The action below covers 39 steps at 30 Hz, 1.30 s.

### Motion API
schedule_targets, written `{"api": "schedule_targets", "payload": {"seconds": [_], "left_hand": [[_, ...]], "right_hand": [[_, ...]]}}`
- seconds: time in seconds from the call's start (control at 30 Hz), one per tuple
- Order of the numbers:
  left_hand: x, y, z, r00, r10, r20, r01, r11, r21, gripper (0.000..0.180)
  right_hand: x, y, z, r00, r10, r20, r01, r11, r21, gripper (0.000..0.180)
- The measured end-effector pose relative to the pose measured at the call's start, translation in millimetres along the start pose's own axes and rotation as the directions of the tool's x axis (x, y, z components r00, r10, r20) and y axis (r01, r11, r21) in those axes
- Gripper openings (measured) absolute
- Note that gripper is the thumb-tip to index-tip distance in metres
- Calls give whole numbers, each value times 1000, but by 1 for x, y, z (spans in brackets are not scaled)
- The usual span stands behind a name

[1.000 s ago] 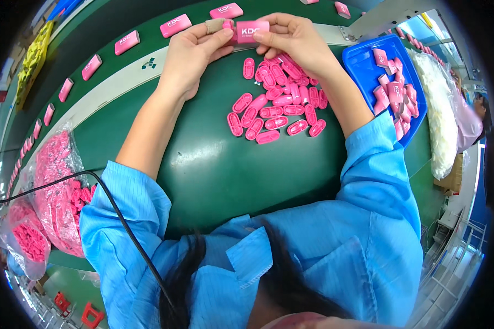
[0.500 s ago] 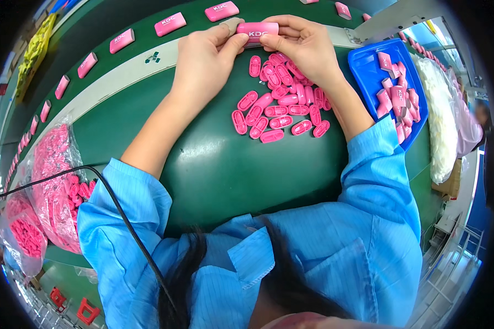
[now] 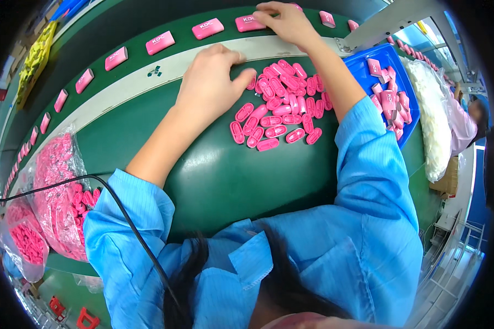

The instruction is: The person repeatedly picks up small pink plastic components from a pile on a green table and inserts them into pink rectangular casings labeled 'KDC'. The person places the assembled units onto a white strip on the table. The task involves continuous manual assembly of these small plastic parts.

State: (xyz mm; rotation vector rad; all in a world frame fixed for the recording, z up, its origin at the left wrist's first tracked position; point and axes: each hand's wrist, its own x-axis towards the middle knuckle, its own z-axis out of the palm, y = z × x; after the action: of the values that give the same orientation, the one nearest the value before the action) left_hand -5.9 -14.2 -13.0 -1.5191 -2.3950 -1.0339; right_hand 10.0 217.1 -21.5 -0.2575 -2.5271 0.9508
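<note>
My right hand (image 3: 288, 23) reaches over the far strip of belt. Its fingertips are closed at the right end of a pink casing (image 3: 248, 23), a flat rounded shell with white lettering, which lies on the belt. My left hand (image 3: 209, 77) hovers near the pale rail with nothing in it, its thumb apart from the fingers. The left thumb tip partly covers one of the small oval pink caps (image 3: 268, 144), heaped on the green table (image 3: 219, 170) between my forearms. Many caps lie with their hollow side up.
Several like casings (image 3: 160, 43) stand in a row along the belt (image 3: 184, 37), behind a pale rail (image 3: 132, 82). A blue tray (image 3: 357, 68) of casings sits at the right, beside a white bag (image 3: 434, 126). Clear bags of pink parts (image 3: 57, 181) lie left, under a black cable (image 3: 115, 203).
Both hands held a casing together in front of the rail. They have parted: the right moved out over the belt with the casing, the left let go and dropped back. The belt's casings shifted left.
</note>
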Motion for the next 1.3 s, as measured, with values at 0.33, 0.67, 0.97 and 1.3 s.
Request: {"api": "schedule_targets", "payload": {"seconds": [0.33,0.67,0.97,1.3], "left_hand": [[-2,13,2,993,3,122,-1,1000,-16,22],[9,1,-4,905,-354,234,421,680,-600,34],[11,-6,-4,873,-388,296,464,473,-749,36],[11,-10,-1,899,-335,284,421,477,-771,33]], "right_hand": [[18,25,-30,954,69,-291,-169,927,-335,41],[-75,-64,-6,959,204,196,-282,742,608,32],[-69,-48,-10,960,183,210,-276,728,628,29],[-76,-62,-26,958,91,271,-121,988,95,31]]}}
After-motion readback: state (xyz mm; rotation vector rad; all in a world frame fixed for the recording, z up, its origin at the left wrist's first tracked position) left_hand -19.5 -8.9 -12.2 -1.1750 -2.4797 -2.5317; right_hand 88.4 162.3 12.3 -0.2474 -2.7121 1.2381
